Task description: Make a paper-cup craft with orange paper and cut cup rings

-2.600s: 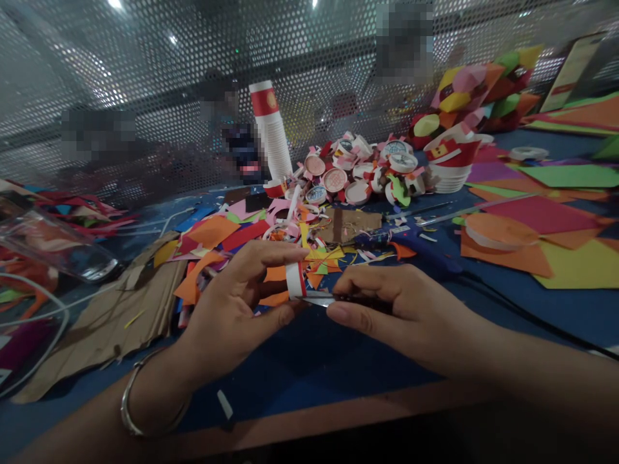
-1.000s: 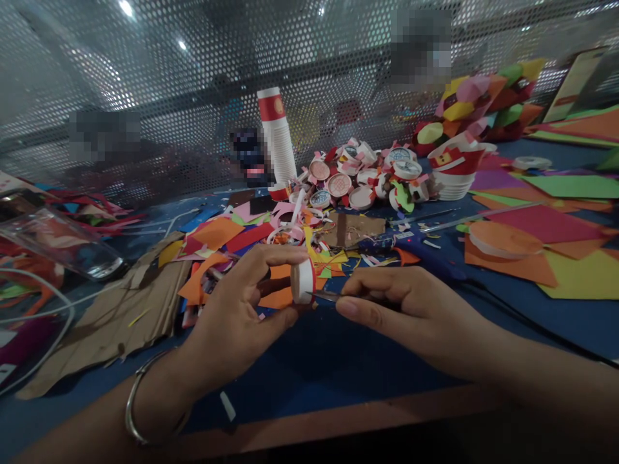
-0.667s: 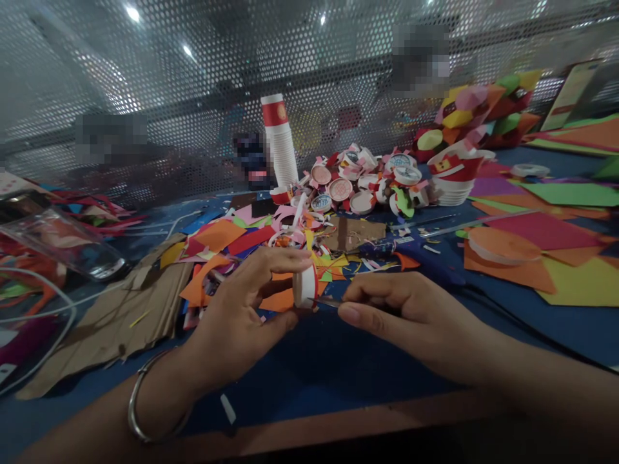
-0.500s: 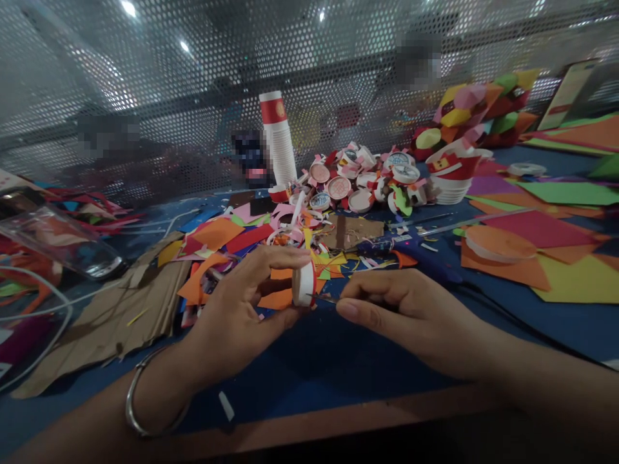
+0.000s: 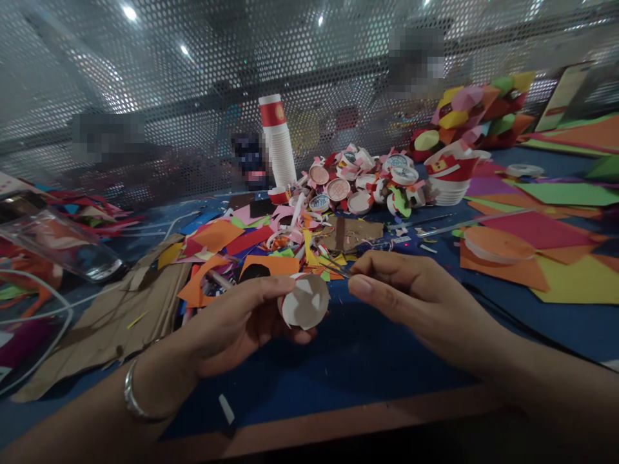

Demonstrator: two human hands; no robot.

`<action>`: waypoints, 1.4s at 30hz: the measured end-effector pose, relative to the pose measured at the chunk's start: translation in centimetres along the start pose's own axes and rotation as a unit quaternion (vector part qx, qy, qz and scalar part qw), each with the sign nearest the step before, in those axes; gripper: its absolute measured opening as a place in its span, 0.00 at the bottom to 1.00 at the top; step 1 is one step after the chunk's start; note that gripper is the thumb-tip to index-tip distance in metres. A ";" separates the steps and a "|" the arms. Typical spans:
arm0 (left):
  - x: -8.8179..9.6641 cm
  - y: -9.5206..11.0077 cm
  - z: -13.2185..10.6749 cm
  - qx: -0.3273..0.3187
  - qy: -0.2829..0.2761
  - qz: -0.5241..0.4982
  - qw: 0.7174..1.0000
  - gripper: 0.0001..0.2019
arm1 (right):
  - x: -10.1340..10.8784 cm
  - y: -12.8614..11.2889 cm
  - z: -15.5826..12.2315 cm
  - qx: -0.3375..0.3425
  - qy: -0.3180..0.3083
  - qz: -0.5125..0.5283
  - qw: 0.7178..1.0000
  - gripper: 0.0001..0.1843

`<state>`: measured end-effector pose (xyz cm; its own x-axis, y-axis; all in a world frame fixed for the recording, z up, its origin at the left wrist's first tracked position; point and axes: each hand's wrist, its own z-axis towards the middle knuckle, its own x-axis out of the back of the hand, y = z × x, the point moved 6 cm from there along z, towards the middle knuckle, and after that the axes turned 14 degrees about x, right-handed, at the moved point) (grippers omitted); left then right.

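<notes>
My left hand (image 5: 232,325) pinches the cut-off bottom of a paper cup (image 5: 305,303), turned so its round white inside faces me, with cuts showing in the disc. My right hand (image 5: 411,296) is closed around small scissors (image 5: 336,267), whose thin blades stick out to the left just above the cup piece. Both hands hover over the blue tabletop (image 5: 338,361) near its front edge.
Coloured paper scraps (image 5: 232,238) and torn cardboard (image 5: 126,309) lie to the left. A stack of paper cups (image 5: 276,142) and a heap of cut cup bottoms (image 5: 362,180) sit behind. Coloured sheets (image 5: 541,238) cover the right. A perforated metal screen (image 5: 145,96) closes the back.
My left hand has rotated the cup piece from edge-on to face me and lowered it. My right hand has drawn the scissors out of it and lifted slightly.
</notes>
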<state>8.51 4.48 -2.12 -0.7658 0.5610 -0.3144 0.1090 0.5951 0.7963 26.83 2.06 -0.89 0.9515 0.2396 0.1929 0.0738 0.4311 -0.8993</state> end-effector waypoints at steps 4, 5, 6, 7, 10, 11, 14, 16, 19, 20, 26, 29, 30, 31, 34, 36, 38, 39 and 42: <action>-0.5 -0.8 0.1 0.039 -0.024 -0.028 0.999 0.15 | -0.3 0.2 0.2 -0.007 0.003 -0.004 1.000 0.22; -0.7 -1.1 0.2 0.053 -0.035 -0.027 0.998 0.16 | -0.4 0.2 0.2 -0.004 0.004 0.001 1.000 0.21; -1.0 -1.4 0.3 0.068 -0.050 -0.024 0.996 0.17 | -0.5 0.3 0.3 -0.001 0.001 0.007 1.000 0.20; -1.2 -1.8 0.4 0.085 -0.067 -0.022 0.994 0.18 | -0.7 0.4 0.3 0.002 -0.006 0.011 1.000 0.19; -1.8 -2.6 0.6 0.110 -0.097 -0.030 0.989 0.17 | -1.2 0.6 0.2 0.005 -0.028 0.002 1.000 0.15; -1.9 -2.8 0.7 0.109 -0.098 -0.036 0.989 0.15 | -1.2 0.6 0.2 0.005 -0.034 -0.005 0.999 0.14; -2.2 -3.0 0.6 0.104 -0.091 -0.042 0.989 0.15 | -1.3 0.8 0.0 0.002 -0.035 -0.021 0.999 0.13; -2.5 -3.1 0.4 0.102 -0.083 -0.031 0.991 0.18 | -1.2 0.9 -0.1 0.003 -0.029 -0.029 0.999 0.12; -2.5 -3.0 0.2 0.069 -0.057 0.014 0.996 0.14 | -1.1 0.9 -0.1 0.001 -0.020 -0.024 1.000 0.12; -2.5 -2.8 0.1 0.048 -0.046 0.038 0.997 0.11 | -1.1 0.9 -0.1 -0.002 -0.018 -0.014 1.000 0.12; -1.7 -2.0 0.2 -0.029 0.036 0.193 0.980 0.10 | -1.3 1.1 0.1 -0.037 -0.015 0.068 0.997 0.12; -1.7 -1.6 0.2 -0.044 0.056 0.232 0.970 0.12 | -1.2 1.5 0.1 -0.066 -0.007 0.120 0.991 0.14; -1.8 -1.5 0.1 -0.052 0.058 0.249 0.965 0.10 | -1.2 1.6 0.1 -0.074 -0.006 0.135 0.988 0.14; -1.9 -1.3 0.1 -0.061 0.055 0.263 0.961 0.09 | -1.3 1.7 0.0 -0.080 -0.007 0.153 0.985 0.14; -2.3 -1.1 -0.1 -0.075 0.025 0.279 0.957 0.08 | -1.7 1.8 -0.1 -0.096 -0.017 0.221 0.971 0.14; -2.3 -1.2 -0.2 -0.072 0.006 0.268 0.961 0.10 | -1.9 1.6 -0.1 -0.095 -0.021 0.252 0.963 0.14; -2.2 -1.2 -0.3 -0.068 0.008 0.265 0.962 0.11 | -2.1 1.5 -0.1 -0.090 -0.024 0.261 0.961 0.13; -2.1 -1.2 -0.2 -0.068 0.013 0.265 0.962 0.11 | -2.1 1.4 -0.1 -0.087 -0.025 0.260 0.961 0.13; -2.0 -1.2 -0.2 -0.076 0.026 0.255 0.964 0.10 | -1.9 1.2 0.0 -0.073 -0.019 0.230 0.970 0.14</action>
<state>9.75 2.57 -2.32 -0.6693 0.7253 0.1612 0.3879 0.1560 0.9084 25.07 2.12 -2.29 0.8819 0.4113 -0.2304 -0.3126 0.1443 -0.9389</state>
